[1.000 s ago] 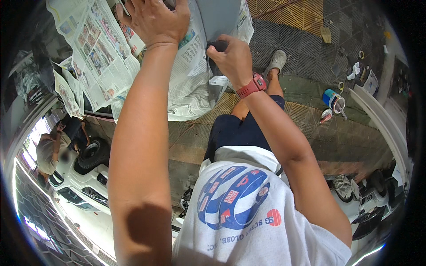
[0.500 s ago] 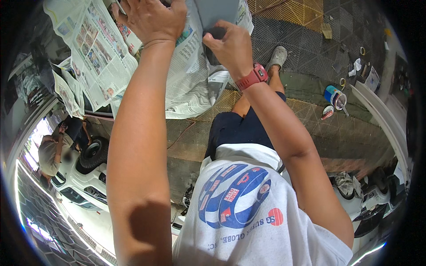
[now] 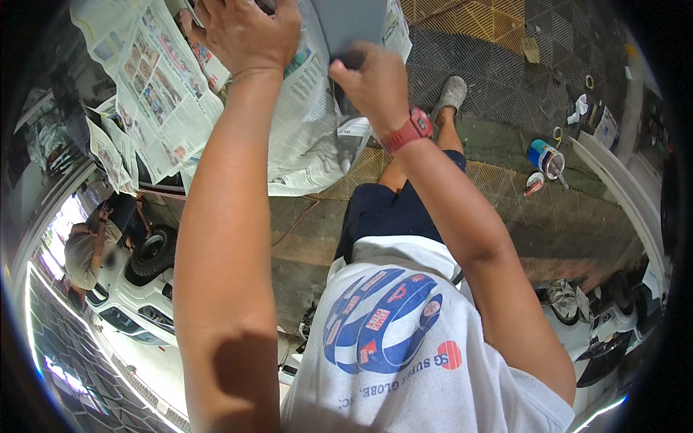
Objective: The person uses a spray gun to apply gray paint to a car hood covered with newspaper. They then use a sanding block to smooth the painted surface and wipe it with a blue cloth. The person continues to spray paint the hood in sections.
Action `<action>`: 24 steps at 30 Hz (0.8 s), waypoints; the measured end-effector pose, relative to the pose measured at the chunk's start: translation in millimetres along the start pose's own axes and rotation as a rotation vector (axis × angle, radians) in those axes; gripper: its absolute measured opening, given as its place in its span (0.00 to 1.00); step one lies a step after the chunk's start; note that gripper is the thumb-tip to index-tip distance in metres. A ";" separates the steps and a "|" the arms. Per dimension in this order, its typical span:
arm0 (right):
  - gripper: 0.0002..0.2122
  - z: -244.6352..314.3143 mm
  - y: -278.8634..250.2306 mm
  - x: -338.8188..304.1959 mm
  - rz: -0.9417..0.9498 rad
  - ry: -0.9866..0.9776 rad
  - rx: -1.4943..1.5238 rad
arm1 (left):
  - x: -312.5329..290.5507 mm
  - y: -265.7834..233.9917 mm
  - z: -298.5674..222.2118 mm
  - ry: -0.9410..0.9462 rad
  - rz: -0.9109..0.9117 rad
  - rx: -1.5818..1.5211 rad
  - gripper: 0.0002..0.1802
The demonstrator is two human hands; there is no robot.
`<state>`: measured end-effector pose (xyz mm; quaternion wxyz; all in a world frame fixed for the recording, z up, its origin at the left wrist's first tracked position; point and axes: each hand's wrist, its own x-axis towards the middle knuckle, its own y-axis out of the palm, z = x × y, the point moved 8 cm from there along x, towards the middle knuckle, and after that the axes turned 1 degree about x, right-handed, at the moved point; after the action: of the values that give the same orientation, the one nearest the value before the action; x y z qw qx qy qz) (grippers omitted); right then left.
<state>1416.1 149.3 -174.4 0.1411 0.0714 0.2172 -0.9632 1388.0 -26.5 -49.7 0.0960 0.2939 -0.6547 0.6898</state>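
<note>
Sheets of newspaper (image 3: 310, 148) are draped over a vehicle-like body at the top, around a smooth grey panel (image 3: 351, 25). My left hand (image 3: 249, 36) rests over the newspaper beside the panel, fingers spread and thumb out to the left; the top edge cuts off some fingertips. A small dark patch shows by its fingers, too little to name. At the panel's lower edge, my right hand (image 3: 379, 83), with a red watch on its wrist, is curled around a dark pad (image 3: 352, 59). Only part of the pad shows between thumb and fingers, slightly blurred.
A blue can (image 3: 543, 157) lies on the floor to the right, beside a small red-and-white item (image 3: 533, 183). Dark and yellow grid mats (image 3: 484, 72) cover the floor. Far left, another person (image 3: 86, 252) is near a white vehicle (image 3: 133, 317) with a black tyre.
My right hand has shifted slightly left and down with the dark pad, and its wrist has tilted. My left hand stays almost in place.
</note>
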 end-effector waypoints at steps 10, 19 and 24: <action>0.14 9.3 -7.5 -0.2 -0.058 -0.096 0.077 | 0.6 -0.2 0.6 0.008 -0.010 -0.021 0.40; 0.13 12.2 -8.4 1.0 -0.050 -0.088 0.078 | -0.5 -1.2 -0.2 0.001 -0.008 -0.001 0.40; 0.16 4.4 -2.0 0.8 0.016 0.002 -0.010 | 0.1 -1.0 -0.3 -0.010 0.014 0.010 0.39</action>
<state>1414.5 148.9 -169.9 0.1487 0.0734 0.2217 -0.9609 1388.4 -26.1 -48.8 0.0864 0.2932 -0.6536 0.6924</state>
